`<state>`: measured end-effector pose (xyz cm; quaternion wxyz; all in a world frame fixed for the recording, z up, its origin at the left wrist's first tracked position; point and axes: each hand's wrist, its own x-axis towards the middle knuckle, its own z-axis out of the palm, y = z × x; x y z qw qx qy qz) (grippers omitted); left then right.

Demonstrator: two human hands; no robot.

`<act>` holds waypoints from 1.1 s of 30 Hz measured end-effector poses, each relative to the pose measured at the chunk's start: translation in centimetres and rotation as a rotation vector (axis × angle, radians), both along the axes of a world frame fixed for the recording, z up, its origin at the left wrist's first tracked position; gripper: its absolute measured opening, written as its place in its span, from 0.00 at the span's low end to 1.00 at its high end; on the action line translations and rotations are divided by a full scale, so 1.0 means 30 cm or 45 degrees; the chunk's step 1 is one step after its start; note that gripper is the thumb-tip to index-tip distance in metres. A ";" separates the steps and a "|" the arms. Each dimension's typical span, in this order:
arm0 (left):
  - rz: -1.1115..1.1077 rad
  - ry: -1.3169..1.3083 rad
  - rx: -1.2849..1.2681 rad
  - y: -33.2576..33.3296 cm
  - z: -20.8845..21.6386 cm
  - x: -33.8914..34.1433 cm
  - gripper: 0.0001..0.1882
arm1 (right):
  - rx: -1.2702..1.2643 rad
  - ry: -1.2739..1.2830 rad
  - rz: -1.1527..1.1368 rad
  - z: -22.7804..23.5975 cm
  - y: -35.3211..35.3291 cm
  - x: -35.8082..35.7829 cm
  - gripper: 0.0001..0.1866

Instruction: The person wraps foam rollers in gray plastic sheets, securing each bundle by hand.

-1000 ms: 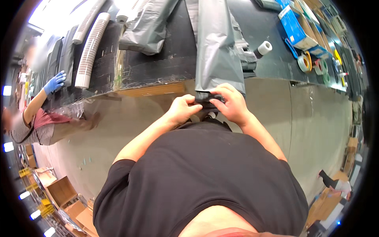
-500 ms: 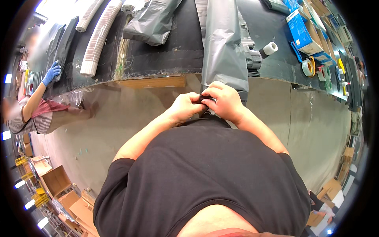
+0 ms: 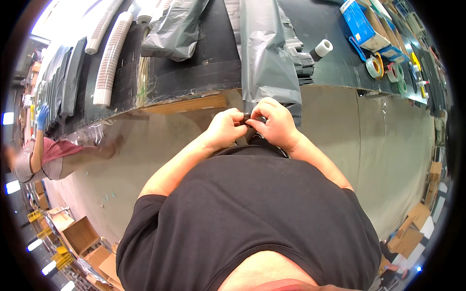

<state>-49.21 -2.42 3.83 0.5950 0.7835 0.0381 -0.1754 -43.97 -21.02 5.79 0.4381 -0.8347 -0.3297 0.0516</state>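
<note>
A long grey plastic bag (image 3: 269, 63) lies on the table and hangs over its near edge. At its lower left corner, my left hand (image 3: 227, 128) and my right hand (image 3: 274, 125) meet in front of my waist. Both hands are closed, with thumbs and fingertips pinching a small dark edge (image 3: 247, 117) that looks like the bag's black end. The fingers partly cover it. More flat dark bags (image 3: 303, 65) are stacked under and beside the grey one.
On the black table (image 3: 218, 72) lie another grey bag (image 3: 174, 34), printed white rolls (image 3: 111, 63) and a small white roll (image 3: 324, 47). A blue box (image 3: 364, 26) and tape rolls (image 3: 374, 67) stand to the right. A co-worker's blue-gloved hand (image 3: 42, 116) is at far left.
My hands stay pinched together at the bag's corner with only slight finger movement. The view has shifted a little. The co-worker's gloved hand has moved off the dark bags at the left.
</note>
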 end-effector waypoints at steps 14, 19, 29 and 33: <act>-0.085 -0.426 0.377 0.012 0.014 0.007 0.08 | -0.124 0.221 0.098 0.040 0.025 0.076 0.06; -0.106 -0.316 0.323 0.021 0.009 0.007 0.08 | 0.093 -0.032 0.370 -0.006 -0.066 0.030 0.07; -0.348 -0.782 0.948 0.208 -0.013 0.283 0.35 | -1.802 1.088 0.093 -0.629 -0.962 -0.465 0.19; -0.736 -1.427 1.324 0.187 0.061 0.542 0.37 | -1.233 0.465 -0.378 -0.402 -0.778 -0.214 0.24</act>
